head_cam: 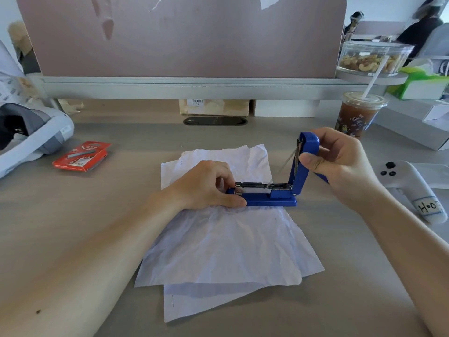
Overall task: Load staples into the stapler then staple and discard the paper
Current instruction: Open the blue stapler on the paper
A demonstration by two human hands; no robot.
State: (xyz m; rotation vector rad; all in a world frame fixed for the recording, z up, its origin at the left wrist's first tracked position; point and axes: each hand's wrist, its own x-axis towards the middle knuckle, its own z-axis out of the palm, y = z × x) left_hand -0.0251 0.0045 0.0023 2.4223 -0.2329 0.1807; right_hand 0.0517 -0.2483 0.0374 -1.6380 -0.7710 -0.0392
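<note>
Stapler (269, 195) work is mid-way by the look of it: the blue tool sits open on the crumpled paper (226, 242), which lies nearest the person, spread at about six o'clock from the tool so it is ready once loading is done. The left hand (206, 186) comes in from eight o'clock and is closed round the front end of the base, thumb along the near edge, pinning it flat so it cannot skid. The metal staple channel (263, 186) lies exposed and level between the hands. The right hand (337, 161), from four o'clock, grips the hinged lid (305, 156) with thumb and fingers and holds it upright, keeping the channel clear. I cannot tell whether staples are in the channel. Further off, at ten o'clock, the red staple box (81, 156) lies well apart on the desk (73, 215). An iced drink (357, 115) stands at one o'clock, behind the lid.
</note>
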